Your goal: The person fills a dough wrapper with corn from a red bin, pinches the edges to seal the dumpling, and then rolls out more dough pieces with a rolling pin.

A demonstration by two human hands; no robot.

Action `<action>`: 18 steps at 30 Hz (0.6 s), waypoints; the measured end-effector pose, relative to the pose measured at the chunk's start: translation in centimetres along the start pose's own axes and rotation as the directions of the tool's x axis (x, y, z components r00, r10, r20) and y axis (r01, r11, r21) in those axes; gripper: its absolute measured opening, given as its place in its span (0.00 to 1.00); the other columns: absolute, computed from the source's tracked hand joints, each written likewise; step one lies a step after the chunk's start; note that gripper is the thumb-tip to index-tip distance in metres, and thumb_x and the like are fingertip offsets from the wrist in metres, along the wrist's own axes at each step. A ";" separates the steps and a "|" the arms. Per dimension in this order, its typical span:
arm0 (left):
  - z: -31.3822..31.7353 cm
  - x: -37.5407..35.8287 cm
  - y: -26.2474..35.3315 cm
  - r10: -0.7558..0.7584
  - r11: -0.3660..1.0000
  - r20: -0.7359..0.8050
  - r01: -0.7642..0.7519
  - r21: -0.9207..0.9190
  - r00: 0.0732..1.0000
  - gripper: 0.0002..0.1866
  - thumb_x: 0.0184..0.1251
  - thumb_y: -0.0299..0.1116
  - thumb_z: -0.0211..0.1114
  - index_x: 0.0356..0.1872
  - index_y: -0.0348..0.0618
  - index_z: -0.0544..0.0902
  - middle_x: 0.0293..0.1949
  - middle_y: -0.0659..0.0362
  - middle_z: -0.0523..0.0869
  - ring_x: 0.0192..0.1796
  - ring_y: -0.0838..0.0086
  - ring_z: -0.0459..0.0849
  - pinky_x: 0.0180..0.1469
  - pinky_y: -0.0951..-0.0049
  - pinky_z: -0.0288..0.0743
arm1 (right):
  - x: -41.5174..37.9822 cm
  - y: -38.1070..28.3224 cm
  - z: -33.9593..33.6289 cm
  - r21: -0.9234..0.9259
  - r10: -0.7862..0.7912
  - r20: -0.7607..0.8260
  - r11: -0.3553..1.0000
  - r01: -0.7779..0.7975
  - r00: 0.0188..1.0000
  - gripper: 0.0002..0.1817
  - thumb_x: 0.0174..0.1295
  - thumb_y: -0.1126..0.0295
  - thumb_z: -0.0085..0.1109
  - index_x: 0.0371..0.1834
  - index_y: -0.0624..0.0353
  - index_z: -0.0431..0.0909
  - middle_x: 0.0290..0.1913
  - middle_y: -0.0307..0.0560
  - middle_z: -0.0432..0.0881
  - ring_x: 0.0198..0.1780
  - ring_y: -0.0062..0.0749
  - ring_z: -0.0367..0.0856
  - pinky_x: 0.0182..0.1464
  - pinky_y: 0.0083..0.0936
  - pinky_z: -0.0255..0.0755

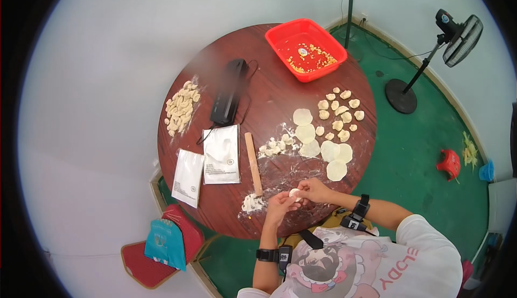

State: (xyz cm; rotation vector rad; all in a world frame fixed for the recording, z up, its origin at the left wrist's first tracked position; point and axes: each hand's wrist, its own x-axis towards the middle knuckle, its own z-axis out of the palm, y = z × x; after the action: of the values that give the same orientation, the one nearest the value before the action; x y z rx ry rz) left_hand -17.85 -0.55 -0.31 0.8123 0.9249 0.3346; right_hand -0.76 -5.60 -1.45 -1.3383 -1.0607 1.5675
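Between the fingertips of both hands, near the front edge of the round table, is a small pale dumpling point(294, 193). My left hand point(279, 206) pinches it from one side, and my right hand point(315, 191) presses its other edge. Close to my left hand lie a heap of white flour point(252, 203) and a wooden rolling pin point(252, 163). Beyond my hands, flat round dough wrappers point(336, 170) overlap on the floured wood. Small dough pieces point(273, 146) sit left of them. Several shaped dumplings point(343, 135) are spread at the right.
A red plastic basin point(306, 50) with yellow bits stands at the table's far edge. Sliced-looking dough pieces point(182, 107) are heaped at the left. A black device point(229, 92) with a cord and silvery bags point(221, 155) lie on the table point(269, 104). A fan point(404, 94) stands right.
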 end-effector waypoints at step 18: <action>2.3 -0.2 0.2 0.057 0.997 -0.175 -0.065 -0.041 0.983 0.08 0.60 0.27 0.61 0.38 0.35 0.76 0.30 0.56 0.83 0.27 0.75 0.82 0.30 0.80 0.77 | 0.6 -1.0 -1.8 0.195 -0.066 0.126 0.980 0.040 0.990 0.11 0.61 0.65 0.54 0.30 0.64 0.72 0.24 0.42 0.78 0.22 0.19 0.77 0.22 0.14 0.72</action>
State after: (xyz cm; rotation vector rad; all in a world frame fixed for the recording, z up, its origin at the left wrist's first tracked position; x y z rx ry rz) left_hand -16.06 -1.61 0.78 0.7782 1.0527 0.4849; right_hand 0.99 -4.53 -0.82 -1.0805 -0.9883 1.6909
